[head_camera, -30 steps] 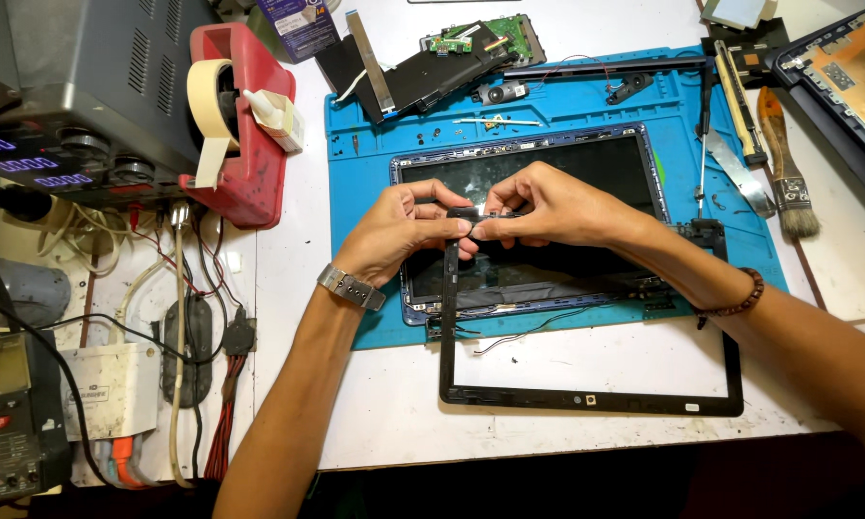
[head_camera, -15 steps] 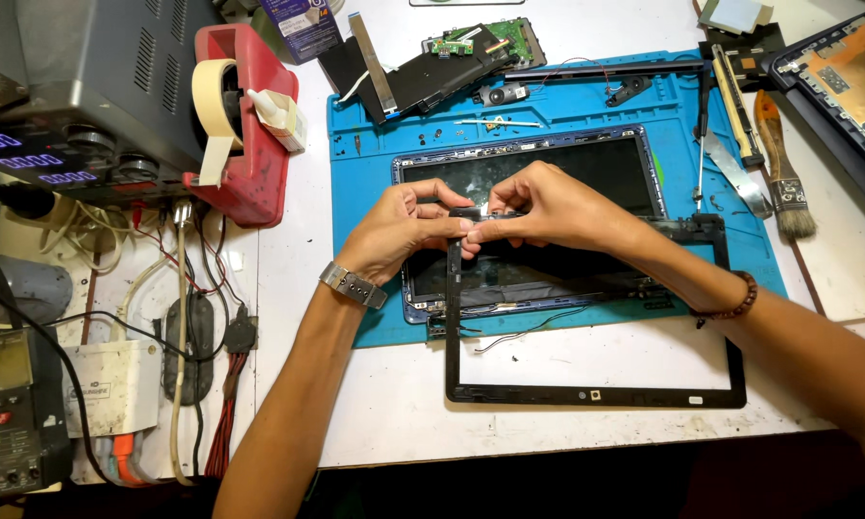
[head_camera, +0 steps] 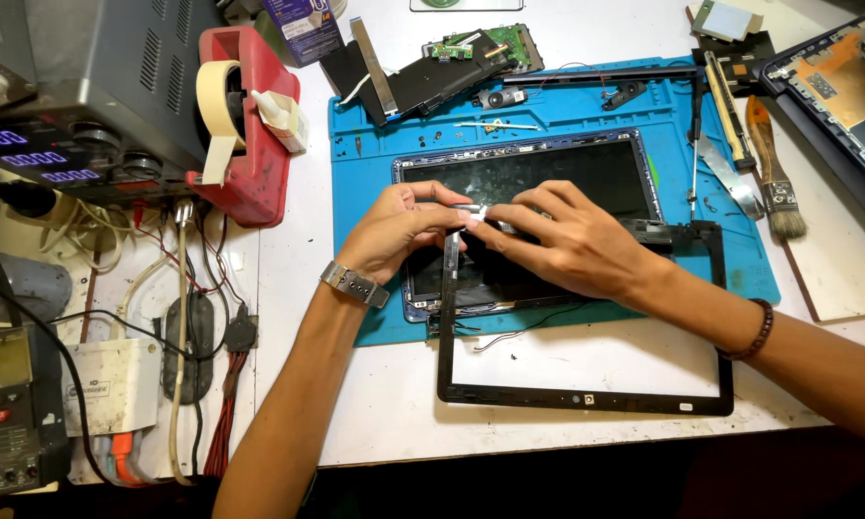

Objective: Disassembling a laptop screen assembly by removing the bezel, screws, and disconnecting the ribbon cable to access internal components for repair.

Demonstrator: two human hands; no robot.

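I have just one view, from the camera on the person's head. It sits high over the near edge of the counter (head_camera: 586,384) and looks steeply down and away toward the far edge. It is close: both forearms come in from the bottom of the picture and the hands meet near the middle. The left edge of the counter shows, but the right edge is cut off. No second view shares any part of this.

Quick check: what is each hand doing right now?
Left hand: fingers pinched on a small strip of tape over the laptop screen.
Right hand: pinched on the same tape, resting on the black bezel.
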